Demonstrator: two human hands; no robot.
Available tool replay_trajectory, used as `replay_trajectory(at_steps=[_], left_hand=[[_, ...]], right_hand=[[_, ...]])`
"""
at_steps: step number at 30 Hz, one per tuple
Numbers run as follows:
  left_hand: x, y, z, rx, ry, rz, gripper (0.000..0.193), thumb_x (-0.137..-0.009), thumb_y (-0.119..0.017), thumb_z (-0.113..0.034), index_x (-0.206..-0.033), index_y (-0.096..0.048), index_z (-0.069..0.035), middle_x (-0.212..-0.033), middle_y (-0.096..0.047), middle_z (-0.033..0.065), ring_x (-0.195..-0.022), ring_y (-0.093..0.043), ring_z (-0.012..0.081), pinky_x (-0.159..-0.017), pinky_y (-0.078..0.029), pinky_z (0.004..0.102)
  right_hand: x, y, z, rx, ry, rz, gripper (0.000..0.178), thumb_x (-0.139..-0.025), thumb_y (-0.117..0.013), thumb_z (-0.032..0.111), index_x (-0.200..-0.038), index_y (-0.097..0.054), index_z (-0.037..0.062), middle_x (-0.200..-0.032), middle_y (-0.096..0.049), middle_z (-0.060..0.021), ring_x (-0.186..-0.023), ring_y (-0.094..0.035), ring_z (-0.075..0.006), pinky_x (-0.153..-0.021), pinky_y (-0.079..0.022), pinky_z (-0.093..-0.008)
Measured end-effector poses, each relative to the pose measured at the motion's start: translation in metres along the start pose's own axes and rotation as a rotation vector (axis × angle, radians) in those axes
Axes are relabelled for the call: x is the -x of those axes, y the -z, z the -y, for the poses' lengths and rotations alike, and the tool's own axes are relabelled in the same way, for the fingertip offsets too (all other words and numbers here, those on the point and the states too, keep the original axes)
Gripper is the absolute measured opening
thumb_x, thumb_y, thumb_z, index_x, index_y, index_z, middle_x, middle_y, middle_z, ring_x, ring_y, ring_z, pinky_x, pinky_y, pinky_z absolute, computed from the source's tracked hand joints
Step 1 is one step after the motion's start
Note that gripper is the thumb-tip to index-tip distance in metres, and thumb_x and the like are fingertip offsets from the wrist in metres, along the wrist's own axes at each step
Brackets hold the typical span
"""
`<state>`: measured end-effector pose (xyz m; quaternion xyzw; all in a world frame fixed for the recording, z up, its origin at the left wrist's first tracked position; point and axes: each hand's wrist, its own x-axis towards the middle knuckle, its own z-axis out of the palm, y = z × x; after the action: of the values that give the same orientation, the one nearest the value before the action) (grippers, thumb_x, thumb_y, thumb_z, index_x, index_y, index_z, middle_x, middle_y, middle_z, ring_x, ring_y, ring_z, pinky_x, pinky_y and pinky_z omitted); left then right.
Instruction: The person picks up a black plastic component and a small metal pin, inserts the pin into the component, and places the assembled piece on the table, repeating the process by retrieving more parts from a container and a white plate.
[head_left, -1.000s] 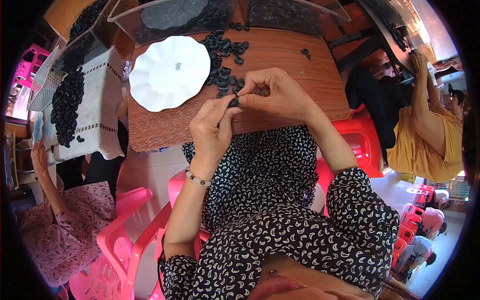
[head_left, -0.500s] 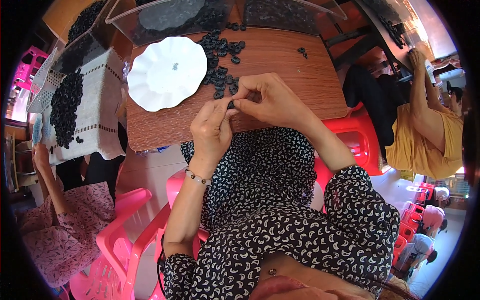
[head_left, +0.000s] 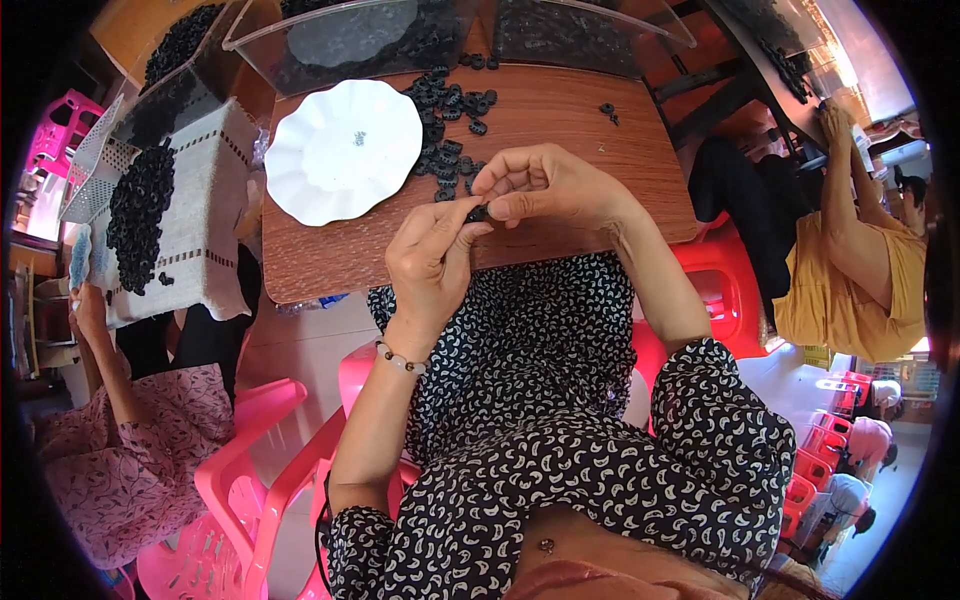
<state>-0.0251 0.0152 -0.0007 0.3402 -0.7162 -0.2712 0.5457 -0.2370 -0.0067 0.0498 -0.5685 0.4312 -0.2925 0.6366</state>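
Between my two hands, above the near edge of the wooden table [head_left: 560, 130], is a small black plastic part [head_left: 478, 213]. My left hand [head_left: 432, 252] pinches it between thumb and forefinger. From the other side, my right hand [head_left: 550, 190] has its thumb and fingertips closed on the same part, the other fingers curled. Just beyond my hands lies a loose pile of similar black parts [head_left: 440, 110]. To the left of the pile stands a white scalloped plate [head_left: 320, 180] with a few tiny metallic pieces [head_left: 360, 139] at its middle.
Clear plastic bins [head_left: 350, 45] with black parts line the table's far edge. One assembled-looking black piece [head_left: 608, 109] lies at the right. A cloth-covered table [head_left: 215, 220] with a black heap is at left, beside a seated person [head_left: 150, 440]; another person [head_left: 850, 260] sits right.
My hands have shifted slightly to the right, and my right hand's fingers have spread a little. The black part stays held between them. The whole view has tilted slightly.
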Motion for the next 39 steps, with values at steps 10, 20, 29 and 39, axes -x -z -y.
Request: replay_trajectory(at_steps=[10,20,29,39], left_hand=[[-0.002,0.002,-0.005,-0.107,-0.069,-0.100,0.030,-0.076,-0.080,-0.003,-0.105,-0.078,-0.007,-0.107,-0.063,0.0085,-0.099,-0.055,0.0269,-0.083,-0.047,0.0363],[-0.002,0.004,-0.004,-0.129,-0.117,-0.082,0.034,-0.072,-0.078,0.002,-0.105,-0.077,-0.005,-0.103,-0.061,0.0098,-0.100,-0.056,0.0293,-0.085,-0.048,0.0390],[-0.003,0.003,0.000,-0.153,-0.207,-0.017,0.037,-0.071,-0.077,0.005,-0.107,-0.076,-0.005,-0.105,-0.062,0.0111,-0.100,-0.058,0.0317,-0.084,-0.050,0.0406],[-0.004,0.003,0.003,-0.160,-0.203,0.019,0.038,-0.070,-0.076,0.005,-0.107,-0.076,-0.005,-0.105,-0.062,0.0112,-0.100,-0.059,0.0319,-0.082,-0.051,0.0403]], right_hand=[[-0.012,-0.012,-0.011,-0.493,-0.002,0.348,0.048,-0.100,-0.068,0.026,-0.135,-0.060,-0.0062,-0.125,-0.067,-0.0132,-0.113,-0.066,-0.0186,-0.099,-0.056,-0.0340],[-0.010,-0.017,-0.027,-0.620,0.042,0.322,0.042,-0.101,-0.065,0.018,-0.133,-0.060,-0.0087,-0.124,-0.068,-0.0157,-0.112,-0.068,-0.0209,-0.104,-0.054,-0.0370],[-0.004,-0.015,-0.028,-0.705,-0.045,0.341,0.042,-0.101,-0.065,0.017,-0.134,-0.060,-0.0080,-0.125,-0.068,-0.0156,-0.114,-0.067,-0.0222,-0.106,-0.054,-0.0384],[-0.002,-0.014,-0.033,-0.769,-0.068,0.294,0.039,-0.101,-0.064,0.013,-0.133,-0.060,-0.0074,-0.125,-0.067,-0.0158,-0.116,-0.067,-0.0241,-0.107,-0.054,-0.0422]])
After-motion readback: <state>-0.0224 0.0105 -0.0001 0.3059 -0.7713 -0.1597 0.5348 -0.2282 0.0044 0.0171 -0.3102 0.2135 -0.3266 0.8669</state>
